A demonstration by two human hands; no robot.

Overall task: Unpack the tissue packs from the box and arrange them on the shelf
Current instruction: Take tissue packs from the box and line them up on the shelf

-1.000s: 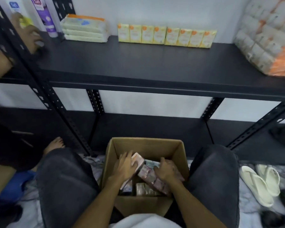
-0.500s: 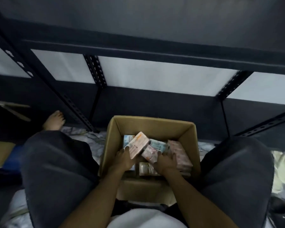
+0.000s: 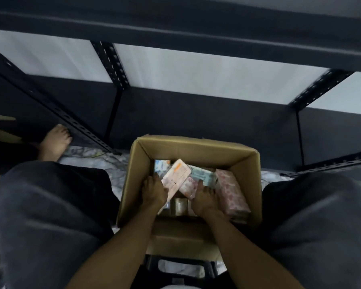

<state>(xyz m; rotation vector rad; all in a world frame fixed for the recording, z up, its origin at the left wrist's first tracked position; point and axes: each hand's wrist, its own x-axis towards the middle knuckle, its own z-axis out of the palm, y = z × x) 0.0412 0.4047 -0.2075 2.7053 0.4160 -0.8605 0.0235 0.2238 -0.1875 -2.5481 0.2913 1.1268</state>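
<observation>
1. Head cam looks straight down past a black metal shelf point(image 3: 175, 19) running across the top, with its perforated uprights point(image 3: 113, 63) dropping toward the floor.
2. Both knees in dark trousers point(image 3: 50, 205) sit on either side of an open cardboard box point(image 3: 196, 146) on the floor, right in front of the shelf's lower level.
3. A bare foot point(image 3: 55, 140) that looks like someone else's pokes in at the left, next to the front-left upright.
4. Inside the box, a long pink patterned tissue pack point(image 3: 230, 190) lies flat along the right wall, and more packs fill the bottom, kinda too dark to count.
5. Left hand point(image 3: 153, 195) is down in the box near the left wall, fingers wrapped on a pale tissue pack with orange print point(image 3: 176, 177), which is tilted up out of the pile.
6. Right hand point(image 3: 204, 200) is beside it near the box's middle, fingers curled onto a smaller pink pack point(image 3: 187, 187) tucked just under the tilted one.
7. A teal-ish pack point(image 3: 202, 175) peeks out behind those two toward the far wall.
</observation>
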